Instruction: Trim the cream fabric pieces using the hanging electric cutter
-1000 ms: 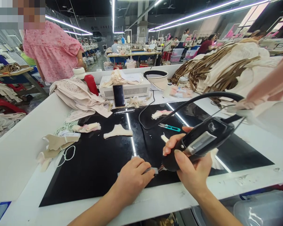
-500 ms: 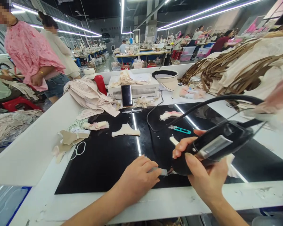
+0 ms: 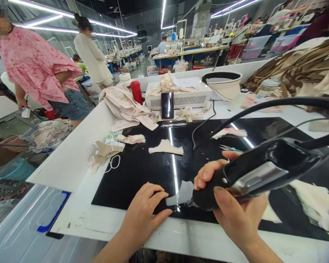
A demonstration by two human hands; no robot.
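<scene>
My right hand is closed around a black handheld power tool with a silver panel and a thick cable. The tool's tip points down at the right part of a translucent, T-shaped piece lying flat on the black mat. My left hand rests on the mat just left of that piece, fingers apart and holding nothing. Its fingertips are close to the piece's left end; whether they touch it I cannot tell. A cream fabric piece of similar shape lies farther back.
A teal-handled cutter lies partly behind the tool. Behind the mat stand a phone, a vented white box, a red cup and a round bin. Fabric is heaped back left. Co-workers stand at left, one in a pink top.
The view has shifted, moving the bench rightward in frame. My left hand has come off the translucent piece towards its left, uncovering it. My right hand keeps its hold on the power tool.
</scene>
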